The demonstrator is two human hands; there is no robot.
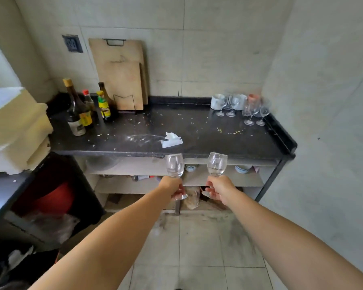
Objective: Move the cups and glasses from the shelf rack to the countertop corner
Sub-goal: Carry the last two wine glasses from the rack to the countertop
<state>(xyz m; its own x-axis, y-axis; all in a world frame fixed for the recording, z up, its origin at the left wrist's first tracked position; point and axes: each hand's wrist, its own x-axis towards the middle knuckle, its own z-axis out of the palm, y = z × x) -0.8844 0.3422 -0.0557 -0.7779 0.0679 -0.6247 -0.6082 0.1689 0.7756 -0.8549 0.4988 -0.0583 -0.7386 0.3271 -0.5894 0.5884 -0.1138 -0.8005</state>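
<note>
My left hand [172, 186] grips the stem of a clear wine glass [174, 165], held upright just below the front edge of the black countertop [197, 130]. My right hand [219, 188] grips the stem of a second wine glass [216, 164], also upright. In the countertop's far right corner stand several wine glasses [253, 110], two white cups [217, 101] and a pinkish cup [253, 99]. Under the counter, the shelf rack [228, 178] holds small bowls or cups [242, 168] partly hidden by the counter edge.
Sauce and oil bottles [83, 109] cluster at the counter's left. Wooden cutting boards [120, 74] lean on the back wall. A crumpled tissue [171, 140] and crumbs lie mid-counter. A red basin [55, 197] sits in the dark cabinet at left. Tiled walls close in the right side.
</note>
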